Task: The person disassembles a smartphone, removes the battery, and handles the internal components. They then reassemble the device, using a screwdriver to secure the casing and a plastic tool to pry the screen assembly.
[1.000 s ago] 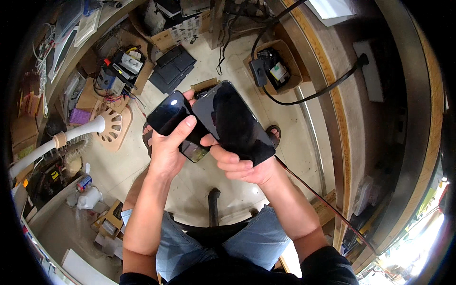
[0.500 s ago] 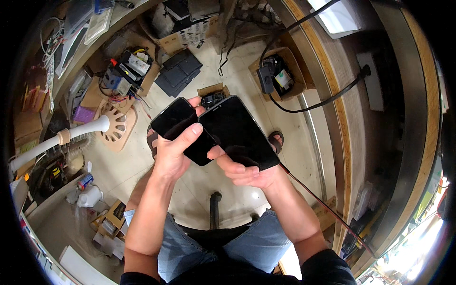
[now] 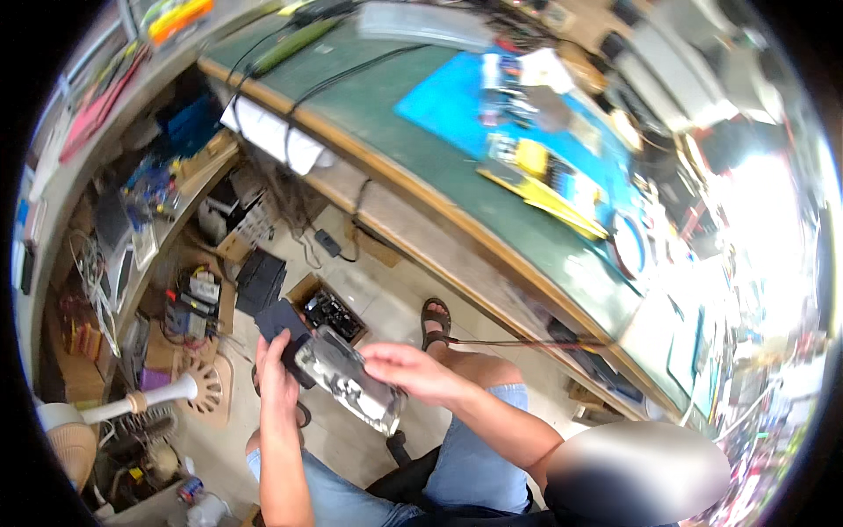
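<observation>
- The left hand holds the dark phone; its thumb presses on the face, while the other fingers are mostly hidden, so I cannot tell exactly how they are placed.
- The right hand is at the upper right edge of the glossy phone; its fingers are close together and pinch this edge, although the tips are a little blurred.
- The glossy phone is between the two hands, tilted, and covers a part of the dark phone; whether both phones touch, I cannot tell.
- Below the right fingers, nearer to the body, are the blue jeans.
- Just beyond the left fingers, on the floor, stands an open cardboard box with black items inside.
- Beside this box, also beyond the left fingers, lie black flat panels.
- To the left of the left fingers is a beige slotted base.
- Beyond the right fingers is a dark sandal.
- Farther, up and right from these fingers, the green surface carries a blue mat.
</observation>
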`<state>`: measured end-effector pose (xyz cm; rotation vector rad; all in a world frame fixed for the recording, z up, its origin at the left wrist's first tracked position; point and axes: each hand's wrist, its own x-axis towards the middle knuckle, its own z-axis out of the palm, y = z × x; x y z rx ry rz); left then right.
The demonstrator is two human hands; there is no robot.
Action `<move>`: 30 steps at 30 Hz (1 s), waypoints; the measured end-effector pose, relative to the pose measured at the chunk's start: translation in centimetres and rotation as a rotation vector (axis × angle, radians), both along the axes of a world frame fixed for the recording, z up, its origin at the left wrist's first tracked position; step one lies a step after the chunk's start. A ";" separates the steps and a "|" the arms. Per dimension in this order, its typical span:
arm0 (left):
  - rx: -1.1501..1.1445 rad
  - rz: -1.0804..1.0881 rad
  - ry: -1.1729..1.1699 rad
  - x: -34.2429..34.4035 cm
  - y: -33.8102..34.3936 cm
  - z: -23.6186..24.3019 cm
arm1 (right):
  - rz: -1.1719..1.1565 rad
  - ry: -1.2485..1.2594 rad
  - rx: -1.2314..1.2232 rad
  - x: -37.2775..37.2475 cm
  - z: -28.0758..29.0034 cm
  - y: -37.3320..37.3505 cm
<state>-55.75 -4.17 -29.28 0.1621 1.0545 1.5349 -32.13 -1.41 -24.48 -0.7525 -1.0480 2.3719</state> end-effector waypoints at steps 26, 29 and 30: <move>0.739 -0.333 2.018 35.4 14.8 27.0 | -1.001 -0.228 0.374 33.5 20.4 -24.2; 0.859 -0.160 2.173 35.3 11.1 28.1 | -0.997 -0.231 0.388 34.1 20.3 -25.4; 0.934 -0.184 2.020 35.9 8.6 28.4 | -1.001 -0.230 0.394 34.3 20.0 -25.6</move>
